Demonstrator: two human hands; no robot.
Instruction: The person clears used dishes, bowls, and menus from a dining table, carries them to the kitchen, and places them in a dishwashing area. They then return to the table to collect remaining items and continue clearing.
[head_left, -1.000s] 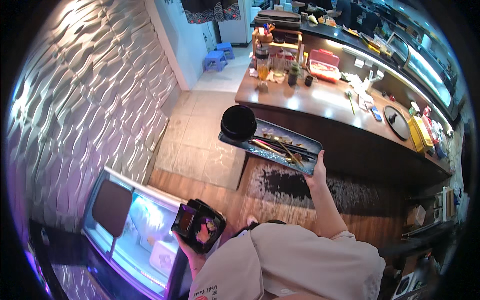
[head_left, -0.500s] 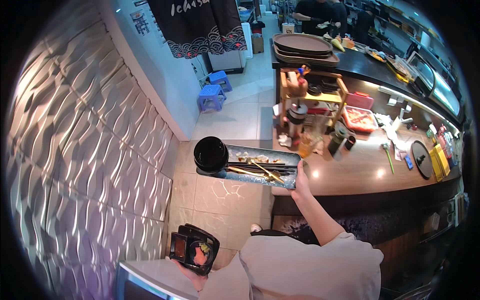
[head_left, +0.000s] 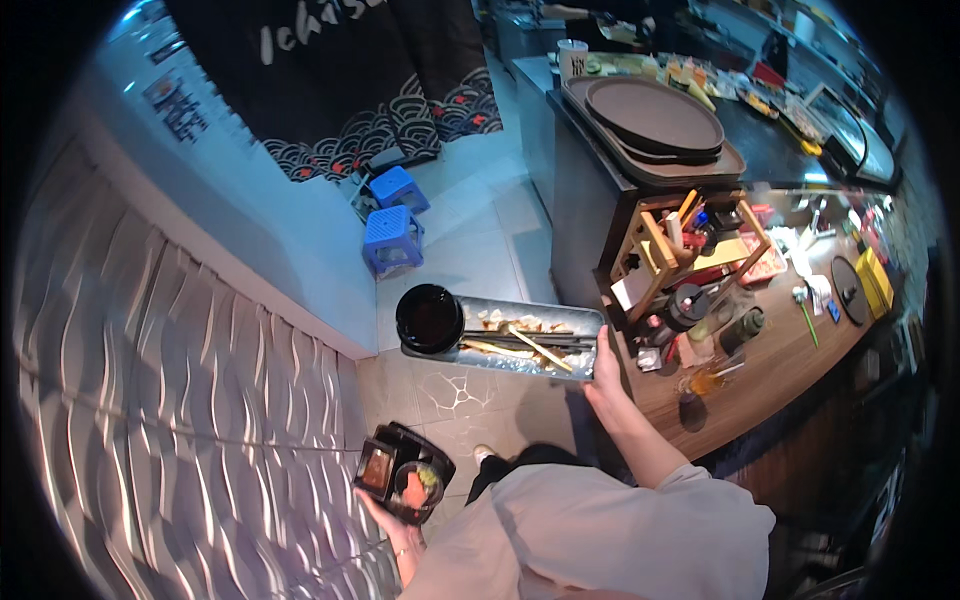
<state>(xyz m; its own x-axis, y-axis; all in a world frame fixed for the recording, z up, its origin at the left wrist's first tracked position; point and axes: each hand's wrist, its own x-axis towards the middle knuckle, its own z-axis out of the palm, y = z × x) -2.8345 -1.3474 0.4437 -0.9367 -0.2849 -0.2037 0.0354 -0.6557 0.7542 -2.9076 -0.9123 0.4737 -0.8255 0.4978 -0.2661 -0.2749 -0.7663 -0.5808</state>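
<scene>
My right hand (head_left: 605, 368) is closed on the right end of a long rectangular grey plate (head_left: 480, 372). On the plate's left end stands a round black bowl (head_left: 430, 318). Dark chopsticks (head_left: 560, 338), pale wooden sticks (head_left: 541, 348) and white and brown food scraps lie along the rest of it. Lower left, my left hand (head_left: 385, 520) grips black sauce dishes (head_left: 410, 432) that look stacked. Their compartments hold brown sauce (head_left: 377, 467), something pink (head_left: 415, 490) and a green dab (head_left: 429, 477). The left fingers are partly hidden beneath the dishes.
A wooden counter (head_left: 665, 405) on the right carries a wooden rack (head_left: 655, 250), bottles and a glass (head_left: 705, 382). Brown round trays (head_left: 655, 115) sit stacked on the higher ledge. Ahead hang a dark curtain (head_left: 330, 90) and blue stools (head_left: 393, 238). A wavy textured wall (head_left: 200, 420) runs along my left.
My view has moved forward and turned, so the curtain and trays look nearer and the counter has slid right. Both hands keep hold of the plate and dishes.
</scene>
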